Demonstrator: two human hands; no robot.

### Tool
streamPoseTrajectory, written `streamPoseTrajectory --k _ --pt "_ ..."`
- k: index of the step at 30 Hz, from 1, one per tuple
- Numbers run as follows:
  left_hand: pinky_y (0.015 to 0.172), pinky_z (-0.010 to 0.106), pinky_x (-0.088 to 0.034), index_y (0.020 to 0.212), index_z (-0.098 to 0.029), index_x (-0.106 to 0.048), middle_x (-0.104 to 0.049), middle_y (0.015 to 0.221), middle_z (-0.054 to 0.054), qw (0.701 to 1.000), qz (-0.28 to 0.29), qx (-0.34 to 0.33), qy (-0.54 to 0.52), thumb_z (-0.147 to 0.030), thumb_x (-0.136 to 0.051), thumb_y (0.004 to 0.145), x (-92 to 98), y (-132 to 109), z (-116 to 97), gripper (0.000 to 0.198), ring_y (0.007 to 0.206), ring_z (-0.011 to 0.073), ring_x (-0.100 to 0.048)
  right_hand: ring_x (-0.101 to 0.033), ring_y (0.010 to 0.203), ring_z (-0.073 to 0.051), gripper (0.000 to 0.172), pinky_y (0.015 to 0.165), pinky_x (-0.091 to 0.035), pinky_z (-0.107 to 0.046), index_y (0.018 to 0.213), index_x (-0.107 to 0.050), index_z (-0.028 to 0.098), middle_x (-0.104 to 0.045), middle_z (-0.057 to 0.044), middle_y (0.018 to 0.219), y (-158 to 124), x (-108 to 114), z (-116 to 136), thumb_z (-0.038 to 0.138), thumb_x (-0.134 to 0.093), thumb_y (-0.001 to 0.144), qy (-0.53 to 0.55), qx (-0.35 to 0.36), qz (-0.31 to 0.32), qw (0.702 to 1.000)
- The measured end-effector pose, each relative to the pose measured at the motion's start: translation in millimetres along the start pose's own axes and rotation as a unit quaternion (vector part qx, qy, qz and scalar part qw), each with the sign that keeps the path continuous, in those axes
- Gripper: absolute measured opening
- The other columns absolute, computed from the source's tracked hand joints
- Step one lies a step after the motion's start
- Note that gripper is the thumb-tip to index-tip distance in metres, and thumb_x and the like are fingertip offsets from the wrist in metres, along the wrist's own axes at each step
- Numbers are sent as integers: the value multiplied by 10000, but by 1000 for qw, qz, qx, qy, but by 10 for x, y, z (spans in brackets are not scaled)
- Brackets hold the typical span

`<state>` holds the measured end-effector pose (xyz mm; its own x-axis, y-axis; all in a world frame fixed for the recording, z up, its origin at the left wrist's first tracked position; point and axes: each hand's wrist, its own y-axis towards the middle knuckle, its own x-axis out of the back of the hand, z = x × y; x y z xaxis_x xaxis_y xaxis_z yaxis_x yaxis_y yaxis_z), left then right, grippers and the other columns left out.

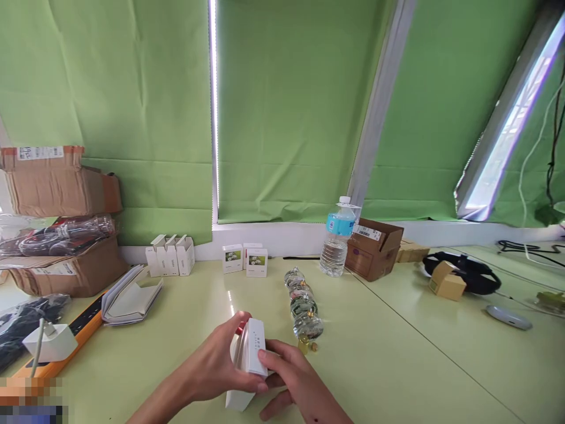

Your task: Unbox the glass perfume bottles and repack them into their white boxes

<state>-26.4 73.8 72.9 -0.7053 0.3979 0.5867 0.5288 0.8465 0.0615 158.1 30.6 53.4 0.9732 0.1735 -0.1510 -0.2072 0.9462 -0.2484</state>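
Observation:
My left hand (212, 359) is wrapped round a stack of flat white cartons (256, 347), its fingers at the far end and its thumb at the near end. Small dark print marks the top face of the stack, and a bit of red shows beside my left fingertips. On the right side, my right hand (295, 377) presses its thumb on the stack, with the other fingers partly hidden behind and below. A white box part (241, 400) shows underneath. Just beyond my right hand, a row of clear glass pieces (308, 325) lies on the table.
Small white boxes with flower pictures (256, 263) and open white cartons (170, 257) stand at the back. Right of them are a water bottle (336, 241) and a brown box (373, 250). On the left lie folded white cartons (132, 297) and an orange power strip (66, 353).

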Motion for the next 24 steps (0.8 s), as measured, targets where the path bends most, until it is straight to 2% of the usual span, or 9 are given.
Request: streamPoseTrajectory --k 6,9,13,16,21,24 --pt "752 303 -430 1104 -245 -583 -603 993 42 992 27 -19 125 -573 -826 487 -113 -8 -88 740 901 255 -562 -692 756 -237 451 472 -550 -276 1163 -558 122 -676 -89 890 -1 14 21 359 -562 779 -19 -31 -31 999" --pt "724 301 -404 1011 -250 -597 -589 945 35 987 20 -19 161 -631 -816 460 -183 -6 -56 705 856 248 -551 -696 762 -240 481 451 -524 -258 1205 -517 117 -680 -97 922 -2 24 5 307 -545 764 -33 -40 -35 998" --pt "749 312 -400 958 -241 -603 -578 947 36 979 25 -13 200 -641 -812 447 -231 -26 -33 682 850 239 -540 -692 742 -211 544 510 -520 -248 1240 -493 114 -675 -74 931 -13 32 -1 239 -569 716 -56 -52 -48 996" --pt "690 291 -393 961 -232 -601 -570 942 21 975 37 -12 221 -604 -803 473 -248 -39 -53 645 803 211 -544 -674 676 -174 559 557 -506 -242 1229 -504 121 -672 -46 883 -9 30 -1 189 -578 679 -55 -58 -47 996" --pt "592 259 -352 1060 -250 -590 -568 933 -2 974 55 -6 222 -574 -817 457 -249 -26 -81 721 733 182 -549 -612 579 -138 510 556 -476 -238 1176 -531 160 -610 31 699 26 22 -19 177 -566 668 -37 -50 -22 998" --pt "606 261 -382 1013 -225 -592 -573 932 4 978 51 -3 202 -566 -820 462 -166 -22 -95 687 752 187 -548 -604 580 -133 503 524 -447 -213 1146 -548 187 -574 46 666 66 59 -42 156 -551 644 -37 -30 -55 997"
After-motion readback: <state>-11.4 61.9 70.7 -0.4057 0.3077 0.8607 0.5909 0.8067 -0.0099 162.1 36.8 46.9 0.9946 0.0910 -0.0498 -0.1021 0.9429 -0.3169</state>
